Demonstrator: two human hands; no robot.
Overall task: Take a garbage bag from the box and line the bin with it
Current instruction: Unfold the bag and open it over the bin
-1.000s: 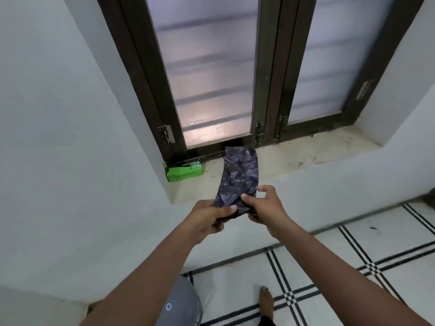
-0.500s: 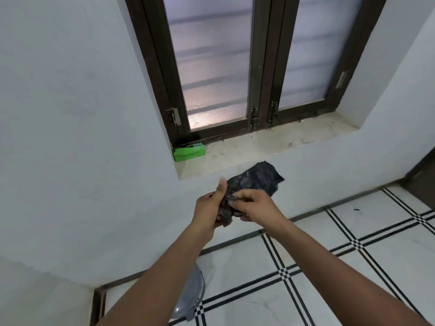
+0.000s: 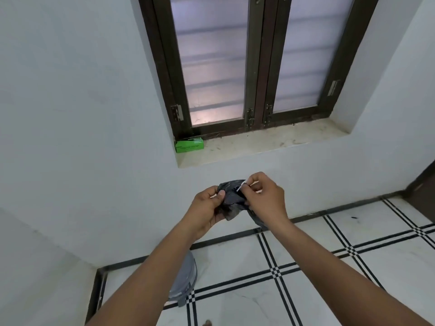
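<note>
both hands meet at chest height in front of a white wall, working a crumpled black garbage bag (image 3: 231, 198). left hand (image 3: 207, 209) grips the bag's left side, thumb pressed on top and fingers curled beneath. right hand (image 3: 263, 196) pinches the upper right edge between thumb and fingertips, where a thin pale strip shows — whether it is a tie or a fold of plastic cannot be told. a loose tail of the bag hangs below the right wrist.

the bag looks thin, soft and very light, likely slippery, its layers clinging together; the open edge seems the place to take hold, rubbing the two layers apart with the fingertips rather than tugging hard, since the film could tear.

lower down, partly hidden behind the left forearm, a grey bin (image 3: 186, 276) stands on the white tiled floor (image 3: 329, 278) with black lines. it appears unlined.

farther off, a small green box (image 3: 189, 145) sits at the left end of the window sill (image 3: 270, 142), under a dark-framed window (image 3: 254, 67) with frosted panes.
</note>
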